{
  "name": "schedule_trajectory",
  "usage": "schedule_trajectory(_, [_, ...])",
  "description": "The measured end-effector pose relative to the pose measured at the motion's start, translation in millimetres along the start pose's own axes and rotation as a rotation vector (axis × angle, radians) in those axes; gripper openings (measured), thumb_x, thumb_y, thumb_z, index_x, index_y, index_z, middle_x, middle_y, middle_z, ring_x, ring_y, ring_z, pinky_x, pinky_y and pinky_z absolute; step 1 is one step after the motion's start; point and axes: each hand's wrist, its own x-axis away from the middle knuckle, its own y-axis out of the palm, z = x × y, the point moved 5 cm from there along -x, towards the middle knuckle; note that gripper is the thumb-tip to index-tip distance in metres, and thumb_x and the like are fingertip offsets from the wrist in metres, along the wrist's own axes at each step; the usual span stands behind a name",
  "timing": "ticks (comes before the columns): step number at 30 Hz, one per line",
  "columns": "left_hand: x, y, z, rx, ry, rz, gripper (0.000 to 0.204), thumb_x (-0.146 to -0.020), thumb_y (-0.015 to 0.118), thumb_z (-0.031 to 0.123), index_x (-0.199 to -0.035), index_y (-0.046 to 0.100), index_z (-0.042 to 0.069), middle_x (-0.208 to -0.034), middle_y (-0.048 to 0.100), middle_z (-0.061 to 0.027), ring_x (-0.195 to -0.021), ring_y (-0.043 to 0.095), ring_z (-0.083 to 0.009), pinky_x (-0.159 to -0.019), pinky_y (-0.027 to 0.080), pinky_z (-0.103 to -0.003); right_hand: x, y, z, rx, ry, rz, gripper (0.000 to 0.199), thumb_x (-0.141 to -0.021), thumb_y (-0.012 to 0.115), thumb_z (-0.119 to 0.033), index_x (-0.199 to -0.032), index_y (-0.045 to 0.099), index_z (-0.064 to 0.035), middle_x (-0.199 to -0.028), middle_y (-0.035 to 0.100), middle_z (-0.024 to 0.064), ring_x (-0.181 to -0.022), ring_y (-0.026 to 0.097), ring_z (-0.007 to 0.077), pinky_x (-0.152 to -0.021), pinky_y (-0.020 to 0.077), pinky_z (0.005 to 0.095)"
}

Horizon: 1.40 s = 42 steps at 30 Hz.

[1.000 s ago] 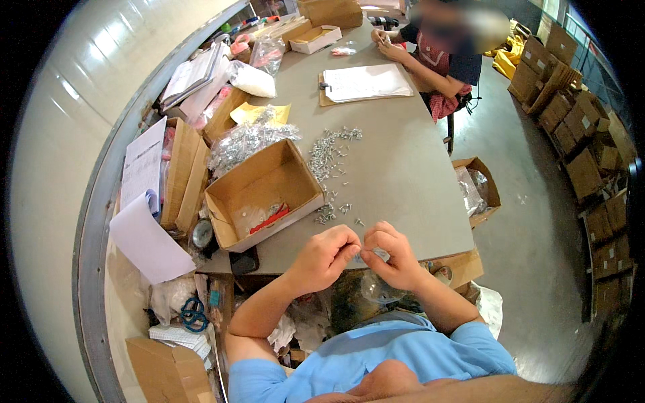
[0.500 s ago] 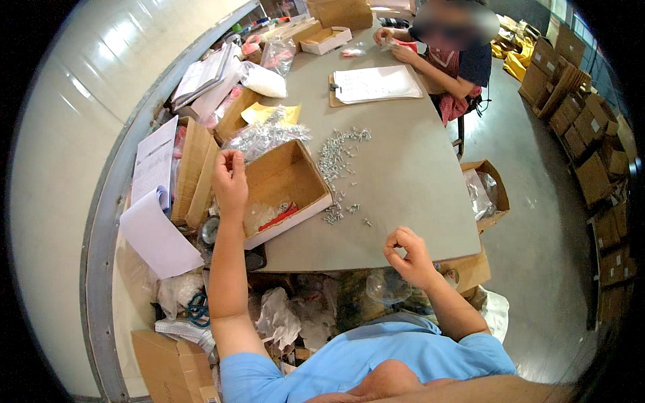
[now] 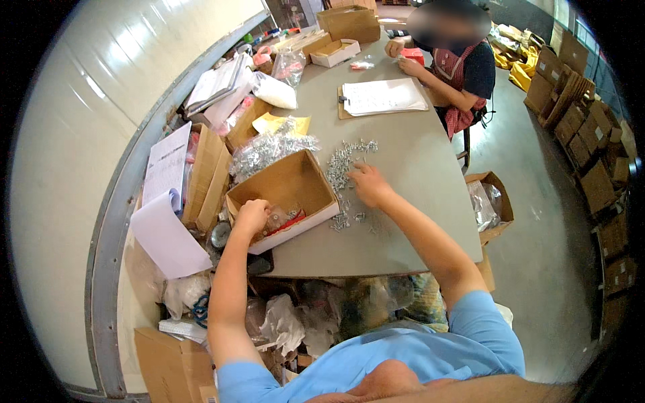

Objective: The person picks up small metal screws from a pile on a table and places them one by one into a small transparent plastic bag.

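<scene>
A brown cardboard box (image 3: pixel 285 180) with a white outer side stands on the grey table. My left hand (image 3: pixel 253 217) reaches over its near left wall, fingers closed beside small clear plastic bags (image 3: pixel 277 219); whether it grips one is hard to make out. Also inside the box lies a red strip-like item (image 3: pixel 287 224). To the right of the box, small silver screws (image 3: pixel 340 163) are spread in a loose heap. My right hand (image 3: pixel 369 184) is at the heap's right edge, fingers stretched toward the screws and apart.
A large clear bag of silver screws (image 3: pixel 274 148) rests behind the box. A clipboard with papers (image 3: pixel 383 96) lies farther back, near a seated person (image 3: pixel 457 74) handling small things. Cartons and papers (image 3: pixel 161 161) crowd the left side; an open carton (image 3: pixel 492 201) stands right of the table.
My left hand has come down into the box from above its left wall. My right hand has moved forward and left from the table's near edge to the screws, its fingers uncurling.
</scene>
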Motion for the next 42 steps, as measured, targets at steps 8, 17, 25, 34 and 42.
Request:
schedule_trajectory(8, [54.4,-42.5,21.1,0.313,0.093,0.425,0.020,-0.084,0.058,0.013,-0.098,0.069,0.002,-0.091,0.067,-0.0175,-0.085,0.064,-0.0322,-0.080,0.049,-0.036,-31.2,48.0,-21.0,-0.049,-0.213,-0.249,0.032,-0.087,0.050,-0.018,-0.117,0.059,-0.0088,-0.137,0.044,0.0157,-0.124,0.043,0.0347,-0.103,0.0378,0.0434])
schedule_trajectory(17, [126.9,-6.3,52.6,0.978,0.210,0.453,0.016,-0.083,0.066,0.007,-0.071,0.062,-0.002,-0.066,0.061,-0.0026,-0.061,0.054,-0.0079,-0.055,0.041,-0.023,93.4,-20.4,-46.1,0.115,-0.254,-0.299,0.041,-0.095,0.044,-0.026,-0.130,0.047,-0.0053,-0.141,0.040,0.0155,-0.132,0.035,0.0360,-0.108,0.0321,0.0440])
schedule_trajectory(25, [183.2,103.8,125.8,1.614,0.142,-0.202,0.009,-0.081,0.072,0.010,-0.081,0.068,0.002,-0.078,0.061,-0.0016,-0.073,0.053,-0.0081,-0.066,0.043,-0.023,77.4,-55.4,-18.5,-0.219,0.037,-0.169,0.032,-0.087,0.050,-0.012,-0.118,0.057,-0.0052,-0.125,0.053,0.0175,-0.116,0.049,0.0370,-0.097,0.0406,0.0429])
schedule_trajectory(34, [220.7,198.6,137.5,1.678,0.083,-0.437,0.011,-0.078,0.072,0.004,-0.074,0.062,0.001,-0.099,0.066,-0.0157,-0.091,0.062,-0.0181,-0.075,0.049,-0.029,-13.4,-14.1,36.4,0.053,0.143,-0.105,0.020,-0.084,0.054,-0.017,-0.096,0.069,-0.0092,-0.099,0.064,0.0166,-0.090,0.062,0.0358,-0.080,0.0493,0.0454])
schedule_trajectory(42, [211.4,252.2,169.7,1.448,0.103,-0.610,0.024,-0.084,0.070,0.018,-0.097,0.060,0.001,-0.096,0.065,-0.0100,-0.089,0.061,-0.0154,-0.076,0.050,-0.029,-25.8,-3.5,34.4,0.347,0.038,-0.245,0.016,-0.083,0.055,-0.017,-0.087,0.069,-0.0092,-0.093,0.066,0.0151,-0.087,0.065,0.0338,-0.075,0.0524,0.0451])
